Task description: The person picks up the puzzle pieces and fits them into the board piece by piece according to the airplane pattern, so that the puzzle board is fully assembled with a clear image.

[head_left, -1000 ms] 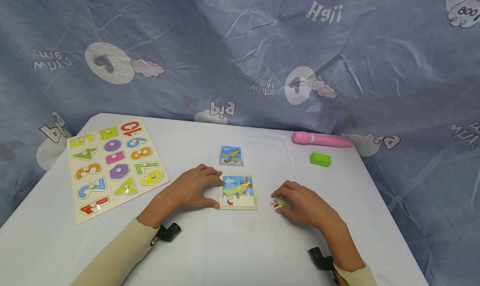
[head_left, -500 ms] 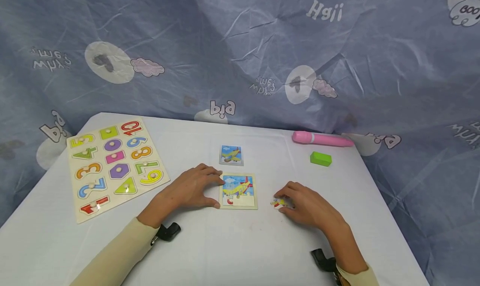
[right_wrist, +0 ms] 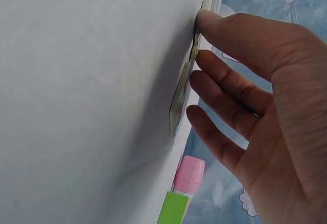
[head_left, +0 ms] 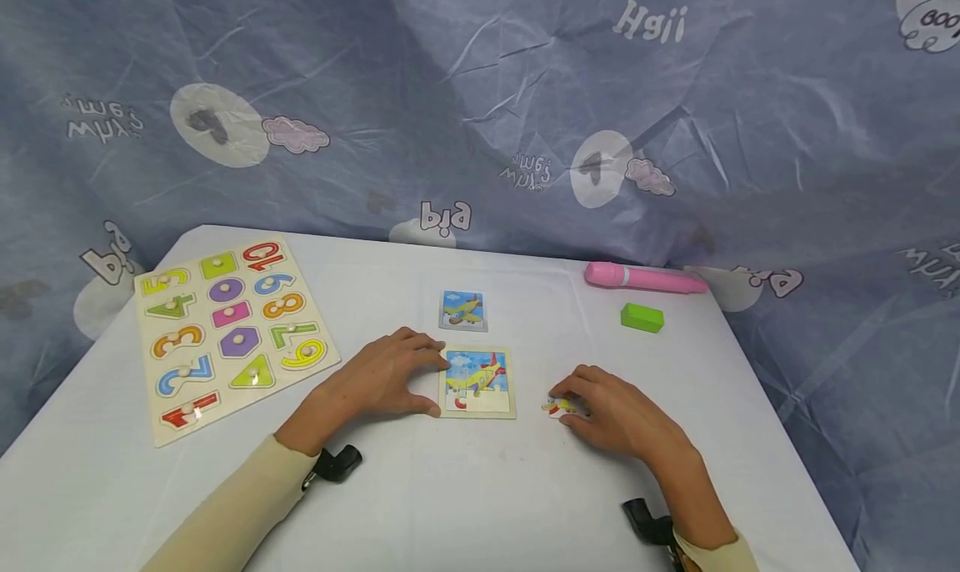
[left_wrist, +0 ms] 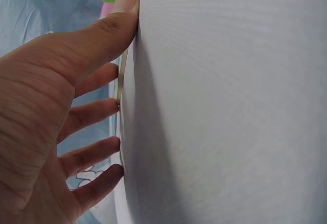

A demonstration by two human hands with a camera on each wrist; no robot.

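In the head view a small square jigsaw puzzle board [head_left: 477,417] lies mid-table, its airplane picture filled except for bare tray at the lower right. My left hand [head_left: 380,378] rests at its left side, thumb by the lower corner and fingertips on the upper left edge. To the right of the board, my right hand [head_left: 617,409] pinches a jigsaw piece [head_left: 558,406] between thumb and fingers, low at the tabletop. In the right wrist view the thumb lies against that piece [right_wrist: 196,42], and a second flat piece [right_wrist: 178,98] sits under the other fingers. The palm hides part of them.
A small airplane picture card [head_left: 462,311] lies behind the board. At the left is a number-and-shape peg board [head_left: 234,338]. A green block [head_left: 642,318] and a pink pen-shaped object [head_left: 645,278] lie at the back right, before a printed cloth backdrop [head_left: 480,97].
My right hand has shifted slightly to the right around the pieces. The left hand and the board have stayed in place.
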